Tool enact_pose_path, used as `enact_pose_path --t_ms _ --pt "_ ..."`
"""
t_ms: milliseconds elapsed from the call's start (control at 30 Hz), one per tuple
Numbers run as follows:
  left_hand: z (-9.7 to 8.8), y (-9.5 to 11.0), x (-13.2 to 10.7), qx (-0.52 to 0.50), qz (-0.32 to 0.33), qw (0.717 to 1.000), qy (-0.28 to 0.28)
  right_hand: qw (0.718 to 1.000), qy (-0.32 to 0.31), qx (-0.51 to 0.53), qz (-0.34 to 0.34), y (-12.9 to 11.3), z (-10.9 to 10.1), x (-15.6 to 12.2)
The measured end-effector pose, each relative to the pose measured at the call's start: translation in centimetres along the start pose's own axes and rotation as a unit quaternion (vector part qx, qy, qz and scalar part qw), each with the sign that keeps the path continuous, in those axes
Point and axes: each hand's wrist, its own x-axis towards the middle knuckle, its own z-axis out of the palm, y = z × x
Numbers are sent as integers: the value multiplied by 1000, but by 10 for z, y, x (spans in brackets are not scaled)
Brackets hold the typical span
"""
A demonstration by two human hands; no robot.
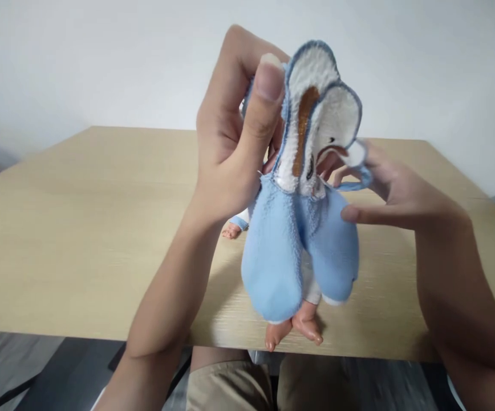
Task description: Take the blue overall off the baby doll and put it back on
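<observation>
Doll [305,323] in blue garment [273,257] hung between my hands, above the table [59,228] near its front edge | left hand [230,142] clamped the garment's turned-out top | right hand [397,191] pinched its strap [356,155], a lower finger touching the garment.

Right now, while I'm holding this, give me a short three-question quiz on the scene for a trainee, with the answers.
1. True or false: the doll's bare feet stick out below the blue garment.
2. Multiple choice: the left hand grips the garment A) at its lower end, B) at its open top edge, C) not at all.
3. Short answer: which hand holds the loose blue trim at the garment's side?

Key: 1 true. 2 B. 3 the right hand.
</observation>
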Motion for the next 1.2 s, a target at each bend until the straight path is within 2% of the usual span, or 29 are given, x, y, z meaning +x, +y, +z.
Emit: enact_pose_path --t_ms 100,233,300,367,400,500,567,633,733,800,867,933,1033,1133,1200 --pt "7 4 -3 -24 -8 999 21 1000 5 13 13 4 5 3" --pt "4 0 0 -63 -33 997 -44 997 45 -7 59 11 -1 0" --pt "2 -2 2 -84 -7 995 -56 997 73 9 30 12 -6 -3" --pt "-2 0 4 -106 -13 992 -73 993 107 34 -19 9 -7 -6" --pt "-5 3 5 -107 -39 989 -90 990 128 43 -37 6 -6 -7" --pt "-15 11 5 -70 -185 967 -159 979 192 54 -46 -4 0 -8" --pt "-24 9 2 -57 -233 955 -173 973 223 49 -33 -11 3 -7" --pt "-33 -1 -1 -52 -239 950 -192 967 248 40 -29 -17 5 -5" --pt "-42 -16 -6 -30 -239 938 -250 958 283 27 -26 -21 9 -2" --pt "-45 -16 -6 -11 -242 926 -290 955 296 20 -28 -22 12 0" --pt "-44 -6 -4 -9 -226 920 -322 950 307 17 -49 -22 14 2" --pt "-40 9 0 0 -217 912 -349 950 305 24 -55 -23 16 3" --pt "-33 24 3 53 -236 911 -333 963 264 47 -26 -24 15 4" --pt "-28 21 3 51 -223 932 -282 974 216 66 -28 -22 11 2" --pt "-27 15 2 30 -184 950 -252 986 152 72 -23 -17 7 0"
